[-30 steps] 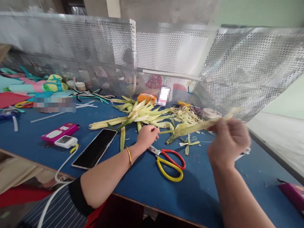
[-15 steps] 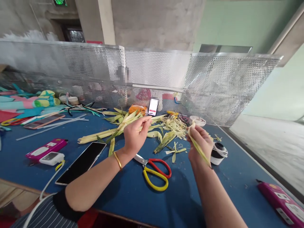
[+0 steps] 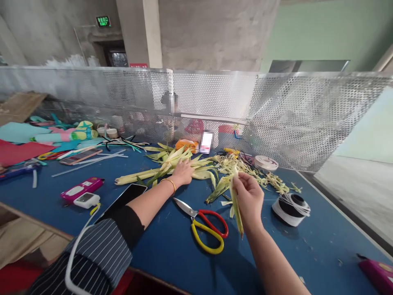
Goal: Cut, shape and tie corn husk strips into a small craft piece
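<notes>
My right hand is raised over the blue table, its fingers pinched on a narrow pale green leaf strip that hangs down past my wrist. My left hand reaches forward and rests on the pile of long pale leaves, fingers curled onto them. A gold bangle sits on that wrist. Red and yellow scissors lie shut on the table between my two arms. Shredded leaf scraps lie beyond my right hand.
A black phone, a pink device and a white charger with cable lie at the left. A spool of thread stands at the right. A perforated metal screen walls the table's far edge. Coloured felt pieces lie far left.
My left hand has let go of the strip and moved forward and down onto the leaf pile. My right hand has come in towards the middle, still holding the strip. The view has shifted slightly.
</notes>
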`<state>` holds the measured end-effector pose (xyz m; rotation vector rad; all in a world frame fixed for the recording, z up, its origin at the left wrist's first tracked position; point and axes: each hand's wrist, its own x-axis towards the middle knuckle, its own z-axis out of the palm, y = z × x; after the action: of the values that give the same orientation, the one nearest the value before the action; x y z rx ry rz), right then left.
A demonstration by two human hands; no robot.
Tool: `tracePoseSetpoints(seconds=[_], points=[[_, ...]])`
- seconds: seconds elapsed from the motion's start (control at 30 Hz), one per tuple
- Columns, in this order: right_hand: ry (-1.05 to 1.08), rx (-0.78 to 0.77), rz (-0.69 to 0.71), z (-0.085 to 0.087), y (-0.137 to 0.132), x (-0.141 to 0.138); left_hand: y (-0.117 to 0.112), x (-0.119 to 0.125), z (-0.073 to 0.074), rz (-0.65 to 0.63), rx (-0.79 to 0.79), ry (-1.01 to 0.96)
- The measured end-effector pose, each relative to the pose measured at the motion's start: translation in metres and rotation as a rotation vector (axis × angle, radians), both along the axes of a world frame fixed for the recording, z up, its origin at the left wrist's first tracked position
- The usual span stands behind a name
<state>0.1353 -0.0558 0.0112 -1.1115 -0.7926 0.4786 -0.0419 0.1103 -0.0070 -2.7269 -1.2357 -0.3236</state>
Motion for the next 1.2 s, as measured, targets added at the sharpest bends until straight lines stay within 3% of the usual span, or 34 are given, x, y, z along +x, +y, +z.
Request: tracePoseSetpoints(seconds=[0.1,0.2,0.3,0.33,0.4,0.5,0.57,0.7,0.83,1.03,1.2], points=[[-0.065,-0.062,0.078,-0.009,0.001,-0.008,0.009,-0.027,0.001,0.105,0.008,-0.131],[-0.080,-0.098,0.133,-0.015,0.003,-0.012,0.006,-0.037,0.015,0.128,0.035,-0.198],[-0.025,-0.109,0.172,-0.014,0.003,-0.013,-0.024,-0.023,0.030,0.010,0.060,-0.325],[0.010,-0.110,0.182,-0.013,0.003,-0.014,-0.039,-0.014,0.033,-0.007,0.032,-0.452],[0.071,-0.102,0.198,-0.011,0.002,-0.015,-0.072,0.004,0.034,-0.041,-0.217,-0.680],[0.101,-0.079,0.208,-0.012,0.001,-0.018,-0.111,0.025,0.022,-0.150,-0.781,-0.896],[0.105,-0.080,0.205,-0.015,0.001,-0.019,-0.123,0.032,0.012,-0.174,-0.899,-1.045],[0.144,-0.114,0.229,-0.020,0.002,-0.019,-0.122,0.034,0.003,-0.159,-1.070,-1.198],[0.131,-0.154,0.296,-0.018,0.002,-0.018,-0.120,0.031,0.009,-0.035,-1.211,-1.297],[0.174,-0.165,0.241,-0.017,0.003,-0.012,-0.120,0.024,0.019,0.047,-1.143,-1.300],[0.126,-0.164,0.197,-0.019,0.003,-0.011,-0.118,0.023,0.015,0.022,-1.117,-1.228]])
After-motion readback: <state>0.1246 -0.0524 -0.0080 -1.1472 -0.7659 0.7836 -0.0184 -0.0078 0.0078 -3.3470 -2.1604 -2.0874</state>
